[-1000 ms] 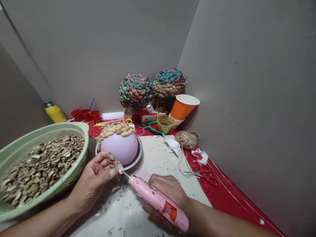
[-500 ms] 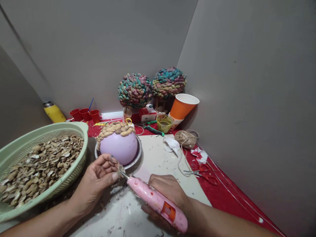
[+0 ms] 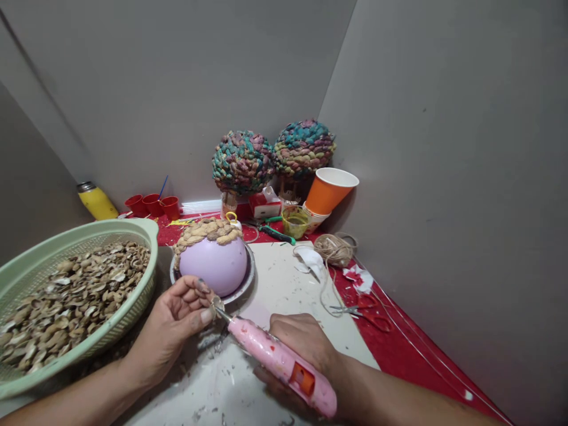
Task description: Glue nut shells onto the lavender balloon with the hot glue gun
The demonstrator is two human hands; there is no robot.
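Between its thumb and fingers, my left hand [image 3: 177, 319] pinches a small peanut shell [image 3: 217, 304], just in front of the lilac ball. My right hand [image 3: 306, 343] is wrapped round a pink glue gun [image 3: 270, 355], whose metal nozzle meets the shell. The lilac ball [image 3: 215, 266] rests in a metal bowl [image 3: 252, 275], its top and left side covered with peanut shells [image 3: 208, 232]. A green basket [image 3: 148, 278] full of loose peanut shells [image 3: 84, 299] stands at the left.
Two colourful shell-covered balls [image 3: 243, 163] [image 3: 305, 148] stand at the back, beside an orange cup [image 3: 328, 192]. Pliers [image 3: 277, 234], twine [image 3: 333, 250] and red-handled scissors [image 3: 375, 319] lie to the right. Red cups [image 3: 153, 205] and a yellow bottle [image 3: 98, 202] are at the back left.
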